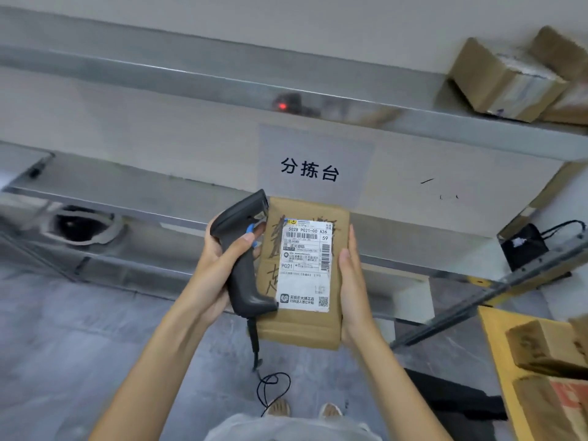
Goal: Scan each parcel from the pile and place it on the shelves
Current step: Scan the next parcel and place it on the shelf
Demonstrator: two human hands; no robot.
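Left hand [222,265]: mid-frame, forearm rising from the lower left, fingers curled round the grip of a black handheld scanner [245,253], whose head points to the upper right, at the parcel's top edge.
Right hand [351,281]: forearm rising from the lower right, palm flat against the parcel's right side, fingers straight, thumb on the face.
Parcel [302,275]: brown, held upright at frame centre between both hands, white label [305,265] facing the camera.
Shelves [222,90]: metal, behind the parcel; cardboard boxes [506,81] rest at the upper right.

bare forearms [165,354], pale grey garment [286,429], tan sandals [280,409].
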